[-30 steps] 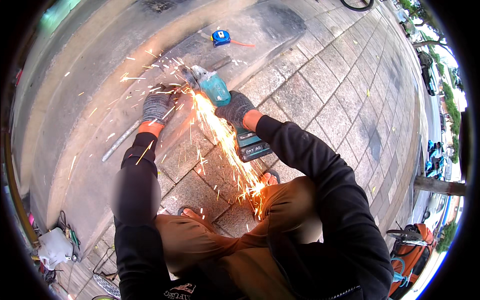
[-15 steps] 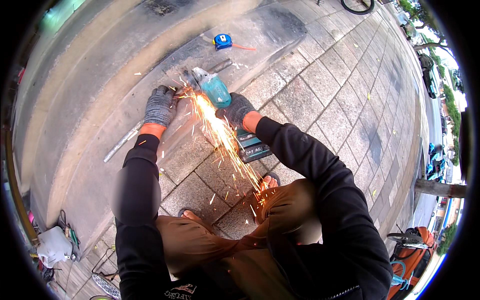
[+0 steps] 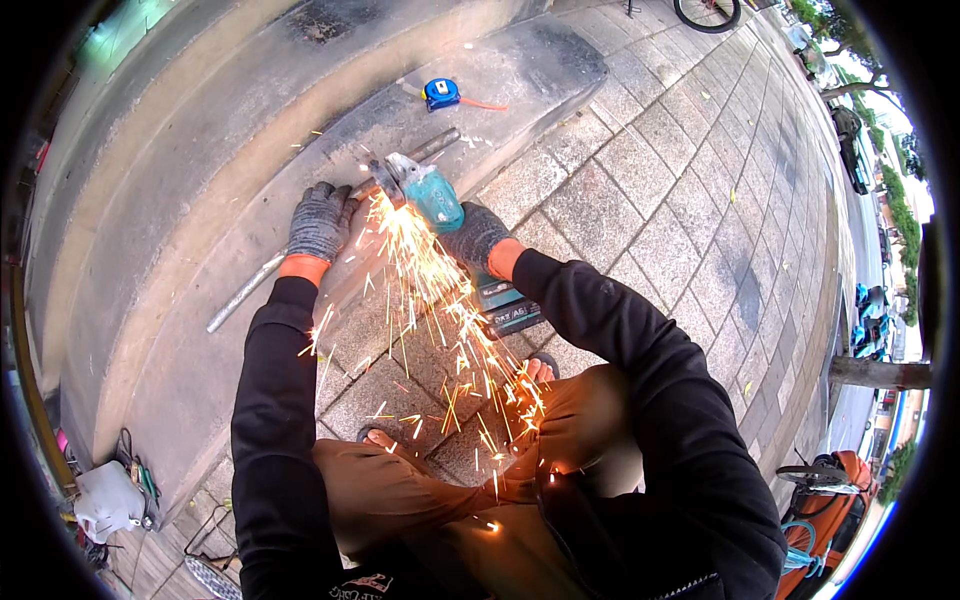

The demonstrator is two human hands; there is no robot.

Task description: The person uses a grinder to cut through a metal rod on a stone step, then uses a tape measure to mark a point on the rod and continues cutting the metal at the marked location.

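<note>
A grey metal pipe (image 3: 245, 290) lies slantwise on the stone step, from the near left to the far right. My left hand (image 3: 320, 222), in a grey knit glove with an orange cuff, is wrapped over it and presses it down. In my right hand (image 3: 478, 236), gloved alike, is a teal angle grinder (image 3: 432, 198) with a pale metal head. Its disc (image 3: 386, 182) meets the pipe just right of my left hand. From that contact, orange sparks (image 3: 425, 270) spray toward my knees. The exact cut is hidden by glare.
Beyond the pipe sits a blue tape measure (image 3: 440, 94) with an orange strip beside it. A teal-and-black battery pack (image 3: 510, 308) shows below my right wrist. My sandalled feet stand on stone paving. A whitish container (image 3: 108, 497) and tools lie at the near left.
The grinder and my right hand have shifted slightly nearer and to the right. The sparks fan out wider and reach my trousers. My left hand keeps its place on the pipe.
</note>
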